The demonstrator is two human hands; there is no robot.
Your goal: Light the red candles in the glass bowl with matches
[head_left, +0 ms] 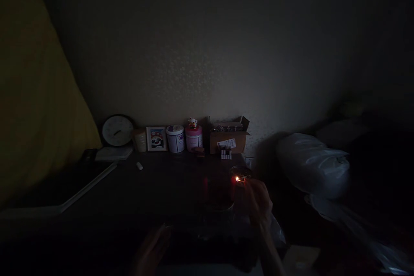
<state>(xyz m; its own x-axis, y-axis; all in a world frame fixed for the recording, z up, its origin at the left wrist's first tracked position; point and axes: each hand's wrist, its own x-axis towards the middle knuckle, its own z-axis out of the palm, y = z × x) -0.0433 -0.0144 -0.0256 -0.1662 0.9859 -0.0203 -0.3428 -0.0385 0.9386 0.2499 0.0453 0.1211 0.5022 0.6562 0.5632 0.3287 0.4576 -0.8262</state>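
- Right hand: yours, thumb and fingers pinched together on a lit match, its flame pointing left.
- Lit match, position: at the near side of a round dish, toward the right end of the dark table; over the dish or just in front of it, cannot tell.
- Left hand: yours, low at the near edge, well apart from the flame; too dark to tell whether it holds anything.
- Hazard, fingers: the flame could scorch your fingertips if the short stick burns down in the pinch.
- Hazard, ember: a burnt tip could drop on the table if you tilt or jerk the stick, the dim light making the rim easy to misjudge.
- Hazard, plastic: the clear plastic beside your right wrist could melt or catch if the flame swings that way.
- Cardboard box, behind the dish: flaps up, white printed label, text too small to read.
- Pink canister, figurine on top: pale label, not legible.
- White canister: purplish print with a round emblem, brand unreadable.
- Picture frame: panda picture, no readable lettering.
- Round clock, far left: dial markings too dim to read.
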